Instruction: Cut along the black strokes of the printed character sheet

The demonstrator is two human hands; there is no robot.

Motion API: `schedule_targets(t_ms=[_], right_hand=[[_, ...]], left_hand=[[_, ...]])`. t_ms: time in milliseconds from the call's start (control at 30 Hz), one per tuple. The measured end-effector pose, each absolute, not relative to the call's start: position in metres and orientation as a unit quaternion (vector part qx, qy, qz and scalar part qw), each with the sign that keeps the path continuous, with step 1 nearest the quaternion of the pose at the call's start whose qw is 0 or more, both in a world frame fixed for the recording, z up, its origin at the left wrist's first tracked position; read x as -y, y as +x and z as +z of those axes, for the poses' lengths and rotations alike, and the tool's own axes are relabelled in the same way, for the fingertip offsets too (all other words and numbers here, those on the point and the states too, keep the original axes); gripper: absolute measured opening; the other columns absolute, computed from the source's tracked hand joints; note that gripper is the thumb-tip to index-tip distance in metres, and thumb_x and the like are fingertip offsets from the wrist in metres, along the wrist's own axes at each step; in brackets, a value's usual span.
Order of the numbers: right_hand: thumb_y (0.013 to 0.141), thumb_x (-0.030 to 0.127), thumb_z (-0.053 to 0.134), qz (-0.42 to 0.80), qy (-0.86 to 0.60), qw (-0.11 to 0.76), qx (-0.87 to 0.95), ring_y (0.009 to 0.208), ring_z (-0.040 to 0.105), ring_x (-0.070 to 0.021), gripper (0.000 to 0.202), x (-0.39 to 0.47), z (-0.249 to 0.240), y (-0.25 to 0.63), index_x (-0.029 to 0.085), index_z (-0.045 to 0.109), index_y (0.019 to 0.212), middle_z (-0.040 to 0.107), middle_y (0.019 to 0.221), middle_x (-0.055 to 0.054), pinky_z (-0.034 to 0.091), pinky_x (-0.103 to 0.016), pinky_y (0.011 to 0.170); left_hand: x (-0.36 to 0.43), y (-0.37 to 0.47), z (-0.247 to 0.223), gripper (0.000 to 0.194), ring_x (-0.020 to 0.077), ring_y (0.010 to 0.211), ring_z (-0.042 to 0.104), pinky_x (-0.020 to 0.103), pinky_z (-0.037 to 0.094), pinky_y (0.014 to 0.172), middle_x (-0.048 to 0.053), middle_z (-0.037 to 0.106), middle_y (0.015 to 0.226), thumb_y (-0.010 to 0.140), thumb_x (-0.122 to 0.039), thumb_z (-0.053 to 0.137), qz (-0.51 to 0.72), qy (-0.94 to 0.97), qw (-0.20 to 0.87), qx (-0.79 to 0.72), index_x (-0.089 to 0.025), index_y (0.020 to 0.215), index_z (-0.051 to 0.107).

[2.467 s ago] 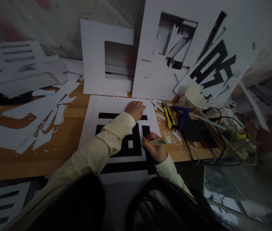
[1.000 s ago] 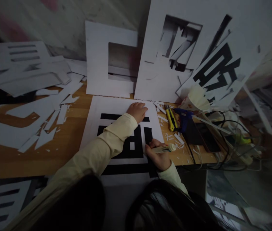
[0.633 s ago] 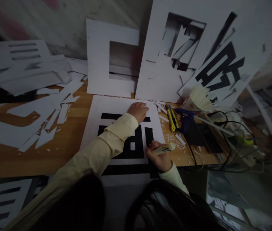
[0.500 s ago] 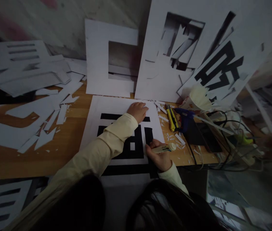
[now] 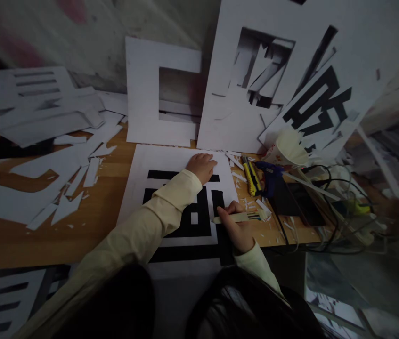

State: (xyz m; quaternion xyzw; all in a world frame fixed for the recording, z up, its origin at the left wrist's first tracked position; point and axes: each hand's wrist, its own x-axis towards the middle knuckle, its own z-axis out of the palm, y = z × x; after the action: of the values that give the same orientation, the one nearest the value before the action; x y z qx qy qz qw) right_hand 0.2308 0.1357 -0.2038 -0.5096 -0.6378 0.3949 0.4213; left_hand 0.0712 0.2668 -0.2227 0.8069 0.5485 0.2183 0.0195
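On the wooden table lies a white sheet (image 5: 171, 157) with bold black printed shapes (image 5: 204, 230). My left hand (image 5: 202, 167) rests palm down on its upper right part, fingers lying on the paper and holding nothing. Lower down, my right hand (image 5: 239, 230) is closed around a cream pen (image 5: 243, 216) with coloured marks near its thick end, which looks like a multicolour pen. Its thin tip points left, at the white strip between two black shapes. Whether the tip touches the paper I cannot tell. My left sleeve hides part of the print.
Right of the sheet lie a yellow box cutter (image 5: 251, 176), a blue glue gun (image 5: 272, 174), a dark phone (image 5: 305, 203), a paper cup (image 5: 284, 153) and cables. Cut boards (image 5: 142, 94) lean behind. White scraps (image 5: 67, 207) and stacked cut-outs (image 5: 40, 120) cover the left side.
My right hand has turned the pen: its thin tip now points left over the sheet and shows. The left hand stays on the paper. The whole view has shifted slightly.
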Motion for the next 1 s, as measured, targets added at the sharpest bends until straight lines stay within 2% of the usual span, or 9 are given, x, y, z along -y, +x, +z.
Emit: schedule_targets(t_ms=[100,267,533,667,833,900,1000], right_hand=[[0.079,0.041,0.063,0.394,-0.519,0.429,0.625,0.049,0.038,-0.0108,0.036,-0.139,-0.204,0.231,0.022,0.041,0.058,0.040,0.051,0.006,0.030,-0.027,0.048],[0.080,0.043,0.062,0.382,-0.524,0.451,0.613,0.050,0.037,-0.0109,0.038,-0.143,-0.203,0.227,0.022,0.041,0.057,0.039,0.051,0.006,0.031,-0.027,0.051],[0.077,0.042,0.063,0.382,-0.524,0.454,0.612,0.051,0.039,-0.0117,0.035,-0.144,-0.201,0.227,0.022,0.042,0.058,0.041,0.052,0.007,0.031,-0.027,0.052],[0.077,0.043,0.064,0.381,-0.524,0.457,0.609,0.052,0.038,-0.0117,0.036,-0.143,-0.205,0.228,0.022,0.041,0.058,0.040,0.053,0.007,0.031,-0.027,0.053],[0.077,0.043,0.064,0.376,-0.519,0.455,0.618,0.053,0.039,-0.0120,0.035,-0.143,-0.206,0.228,0.022,0.042,0.058,0.041,0.053,0.006,0.031,-0.028,0.054],[0.076,0.043,0.064,0.372,-0.519,0.455,0.621,0.052,0.039,-0.0121,0.036,-0.143,-0.205,0.228,0.022,0.042,0.057,0.041,0.052,0.006,0.031,-0.028,0.053],[0.075,0.044,0.064,0.366,-0.523,0.457,0.619,0.051,0.039,-0.0119,0.036,-0.142,-0.203,0.226,0.022,0.043,0.057,0.042,0.050,0.006,0.031,-0.028,0.052]], left_hand=[[-0.266,0.071,-0.221,0.030,0.0238,0.116,0.051,0.042,0.038,0.102,0.009,0.059,0.127,0.085,-0.016,0.049,0.232,0.807,0.015,-0.542,-0.018,0.110,0.065],[-0.259,0.069,-0.209,0.032,0.0215,0.112,0.052,0.043,0.029,0.111,0.007,0.065,0.113,0.080,-0.011,0.048,0.278,0.804,-0.008,-0.526,-0.017,0.106,0.065],[-0.214,0.037,-0.201,0.026,0.0203,0.105,0.057,0.044,0.033,0.109,0.006,0.068,0.102,0.078,-0.015,0.047,0.326,0.809,-0.051,-0.487,-0.019,0.094,0.067],[-0.185,0.001,-0.206,0.029,0.0225,0.112,0.057,0.045,0.035,0.108,0.007,0.067,0.113,0.079,-0.022,0.049,0.319,0.816,-0.054,-0.479,-0.019,0.102,0.067],[-0.158,-0.045,-0.212,0.034,0.0282,0.126,0.048,0.054,0.029,0.110,0.009,0.058,0.130,0.084,-0.032,0.051,0.241,0.819,-0.047,-0.518,-0.023,0.114,0.065],[-0.153,-0.056,-0.213,0.040,0.0309,0.129,0.044,0.058,0.027,0.110,0.010,0.053,0.136,0.085,-0.041,0.053,0.197,0.821,-0.035,-0.534,-0.024,0.121,0.061],[-0.150,-0.064,-0.211,0.055,0.0311,0.133,0.039,0.058,0.026,0.110,0.011,0.044,0.144,0.083,-0.053,0.056,0.138,0.825,-0.007,-0.547,-0.026,0.131,0.052]])
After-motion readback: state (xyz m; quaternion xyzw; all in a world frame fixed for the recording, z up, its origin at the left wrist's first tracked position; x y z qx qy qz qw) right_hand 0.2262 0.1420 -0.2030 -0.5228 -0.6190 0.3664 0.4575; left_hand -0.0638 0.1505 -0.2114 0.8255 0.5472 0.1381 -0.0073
